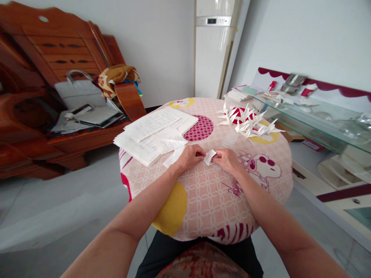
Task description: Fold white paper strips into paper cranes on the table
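A small folded piece of white paper is held between my two hands, just above the patterned cloth of the round table. My left hand pinches its left edge, and my right hand pinches the right edge. Beside my left hand lie a stack of written sheets and some loose paper pieces, partly covered by that hand. Beyond my right hand, several folded white paper cranes sit in a cluster at the table's far right.
A glass-topped cabinet with papers and metal and glass ware stands close on the right. To the left is a carved wooden bench holding a grey bag and a laptop-like flat object. A tall white air conditioner stands behind.
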`<state>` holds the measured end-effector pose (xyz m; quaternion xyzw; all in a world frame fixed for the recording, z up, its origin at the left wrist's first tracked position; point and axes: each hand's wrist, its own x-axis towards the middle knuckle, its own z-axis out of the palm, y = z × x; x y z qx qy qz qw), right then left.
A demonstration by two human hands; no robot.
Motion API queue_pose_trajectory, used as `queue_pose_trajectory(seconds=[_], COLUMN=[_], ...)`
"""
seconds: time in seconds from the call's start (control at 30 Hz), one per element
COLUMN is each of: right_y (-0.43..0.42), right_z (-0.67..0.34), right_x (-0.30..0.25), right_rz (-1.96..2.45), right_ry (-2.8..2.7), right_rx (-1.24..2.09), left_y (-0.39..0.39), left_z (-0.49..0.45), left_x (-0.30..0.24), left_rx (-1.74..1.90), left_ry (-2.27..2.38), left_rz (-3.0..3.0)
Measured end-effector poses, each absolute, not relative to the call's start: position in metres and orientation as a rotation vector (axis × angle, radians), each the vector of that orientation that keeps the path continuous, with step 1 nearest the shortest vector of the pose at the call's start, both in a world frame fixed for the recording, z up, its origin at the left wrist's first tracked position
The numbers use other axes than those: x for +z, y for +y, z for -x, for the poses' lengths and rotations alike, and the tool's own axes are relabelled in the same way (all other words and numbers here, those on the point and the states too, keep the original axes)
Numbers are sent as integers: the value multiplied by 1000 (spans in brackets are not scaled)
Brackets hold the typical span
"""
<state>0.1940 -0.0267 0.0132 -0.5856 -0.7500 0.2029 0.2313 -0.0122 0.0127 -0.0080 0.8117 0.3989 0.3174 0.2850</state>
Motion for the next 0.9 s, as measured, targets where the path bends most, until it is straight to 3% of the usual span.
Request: queue_pose_trajectory(seconds=[0.9], right_y=[-22], right_z=[-180], right_x=[15], right_rz=[1716], right_ry=[-2099], right_rx=[374], left_y=[14], left_z=[13], left_x=[-5], left_rx=[776], left_ry=[1067], left_rz=[-2150])
